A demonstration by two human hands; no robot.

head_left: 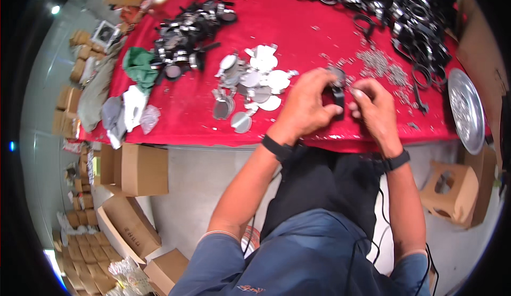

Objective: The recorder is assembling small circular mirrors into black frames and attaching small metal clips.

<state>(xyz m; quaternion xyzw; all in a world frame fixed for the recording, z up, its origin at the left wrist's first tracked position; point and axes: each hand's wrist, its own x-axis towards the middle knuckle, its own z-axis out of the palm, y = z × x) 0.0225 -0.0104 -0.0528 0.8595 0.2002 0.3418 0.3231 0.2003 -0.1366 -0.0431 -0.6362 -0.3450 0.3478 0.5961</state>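
My left hand (pixel 306 104) is closed around a dark part with a black band (pixel 339 95) and a round grey disc at its top end. Just to its right, my right hand (pixel 379 109) has its thumb and fingertips drawn together; whatever they pinch is too small to make out. Small silvery metal pieces (pixel 375 62) lie loose beyond the right hand. Left of my left hand is a heap of flat, round grey metal discs with tabs (pixel 255 77).
A red cloth (pixel 186 109) covers the table. Black ring-shaped parts (pixel 394 8) pile up at the far right, black disc-and-band parts (pixel 186 35) at the far left. A metal dish (pixel 467 109) sits by the right edge, rags (pixel 139 67) at the left. Cardboard boxes (pixel 143 169) stand below.
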